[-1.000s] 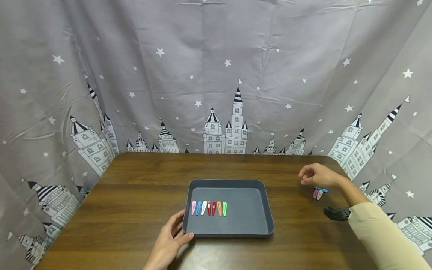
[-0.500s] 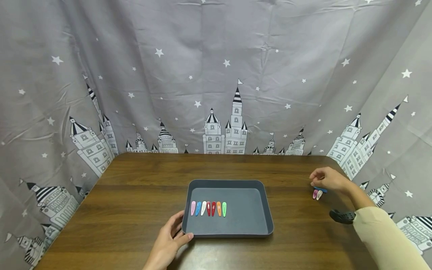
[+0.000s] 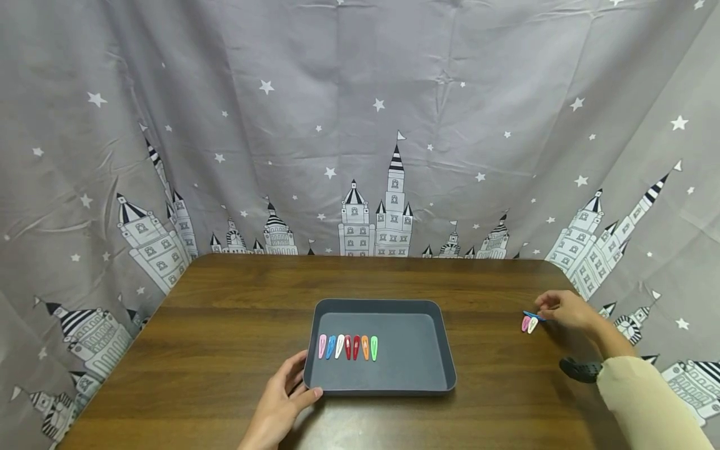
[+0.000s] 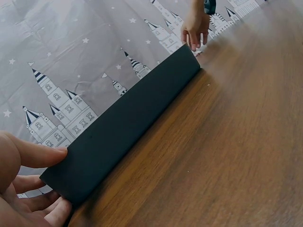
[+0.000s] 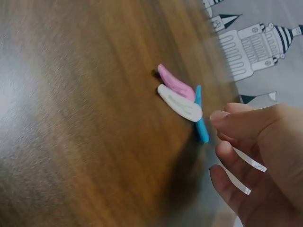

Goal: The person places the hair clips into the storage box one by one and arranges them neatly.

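My left hand (image 3: 281,395) holds the front left corner of a dark grey tray (image 3: 394,392); in the left wrist view its thumb lies on the front wall and the other fingers bend around the corner. At the table's right, my right hand (image 3: 569,310) hovers beside a small group of snap hair clips. In the right wrist view a white hair clip (image 5: 180,103) and a pink hair clip (image 5: 176,85) lie against a blue hair clip (image 5: 202,130). The bent thumb and fingers are close to the blue and white clips, with a small gap visible.
Inside the tray, several hair clips stand in a row on the left half: pink (image 3: 322,347), blue, white, two red, orange and green (image 3: 374,349). The wooden table (image 3: 225,325) ends at a grey castle-print curtain (image 3: 478,125). A black band (image 3: 579,370) hangs at the right wrist.
My right hand has moved right and down, from left of and above the loose clips to their right side. The left hand and the tray have stayed put.
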Motion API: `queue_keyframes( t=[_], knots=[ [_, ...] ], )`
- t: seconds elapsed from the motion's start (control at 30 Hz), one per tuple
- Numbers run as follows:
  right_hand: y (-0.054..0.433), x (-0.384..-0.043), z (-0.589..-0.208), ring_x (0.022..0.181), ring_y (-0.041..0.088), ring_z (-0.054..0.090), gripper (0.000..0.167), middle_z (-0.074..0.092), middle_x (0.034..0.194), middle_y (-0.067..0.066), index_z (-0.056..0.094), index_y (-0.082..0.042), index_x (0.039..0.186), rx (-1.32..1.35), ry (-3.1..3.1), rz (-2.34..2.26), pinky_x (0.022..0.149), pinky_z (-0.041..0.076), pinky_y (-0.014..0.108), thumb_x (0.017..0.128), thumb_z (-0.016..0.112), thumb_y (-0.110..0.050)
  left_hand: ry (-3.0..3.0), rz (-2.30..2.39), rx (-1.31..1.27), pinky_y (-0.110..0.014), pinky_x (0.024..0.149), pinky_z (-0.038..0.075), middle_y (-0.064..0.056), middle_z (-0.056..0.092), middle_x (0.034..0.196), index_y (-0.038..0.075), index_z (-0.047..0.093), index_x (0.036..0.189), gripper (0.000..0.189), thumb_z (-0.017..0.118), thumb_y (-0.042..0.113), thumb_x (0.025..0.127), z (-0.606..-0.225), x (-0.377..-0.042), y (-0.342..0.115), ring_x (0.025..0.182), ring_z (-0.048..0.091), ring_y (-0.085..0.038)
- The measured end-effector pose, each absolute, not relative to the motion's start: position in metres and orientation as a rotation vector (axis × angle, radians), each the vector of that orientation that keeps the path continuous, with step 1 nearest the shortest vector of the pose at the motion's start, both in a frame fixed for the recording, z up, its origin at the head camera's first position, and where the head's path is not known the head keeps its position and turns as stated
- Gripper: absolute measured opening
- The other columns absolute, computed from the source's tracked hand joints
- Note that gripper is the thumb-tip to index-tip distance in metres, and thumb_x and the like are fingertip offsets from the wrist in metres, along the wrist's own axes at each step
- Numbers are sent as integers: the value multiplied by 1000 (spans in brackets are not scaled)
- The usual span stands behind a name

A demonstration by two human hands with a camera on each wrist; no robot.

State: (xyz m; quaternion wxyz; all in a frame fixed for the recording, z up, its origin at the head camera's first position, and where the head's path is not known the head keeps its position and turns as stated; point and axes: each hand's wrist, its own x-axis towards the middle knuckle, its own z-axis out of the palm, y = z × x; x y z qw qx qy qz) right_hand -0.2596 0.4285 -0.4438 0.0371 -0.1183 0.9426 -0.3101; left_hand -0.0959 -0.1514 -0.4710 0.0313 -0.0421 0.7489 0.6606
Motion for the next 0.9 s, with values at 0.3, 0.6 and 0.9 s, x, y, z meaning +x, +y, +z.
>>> queue_keyframes(
  t=[0.3, 0.6, 0.9],
  knots=[
    [434, -255, -459, 78, 17, 51, 20, 59, 90, 7, 65, 10, 106, -302, 2881, -984, 61, 45, 25, 89, 73, 2, 2280, 2052, -139, -46, 105, 50, -35, 44, 149, -8, 39, 152, 74, 73, -8, 87, -472, -96, -152, 138, 43, -49],
    [436, -258, -465, 77, 12, 53, 17, 64, 88, 6, 69, 9, 102, -296, 2923, -1005, 66, 46, 24, 90, 75, -1, 2270, 2044, -188, -50, 108, 47, -32, 45, 151, -4, 41, 153, 73, 73, -7, 88, -467, -95, -152, 139, 42, -49],
    [440, -260, -464, 72, 6, 49, 11, 60, 81, 3, 66, 13, 92, -374, 2840, -1033, 61, 44, 23, 88, 72, 5, 2248, 2053, -188, -50, 106, 49, -34, 45, 150, -4, 40, 153, 74, 74, -7, 88, -469, -95, -151, 139, 42, -50]
  ],
)
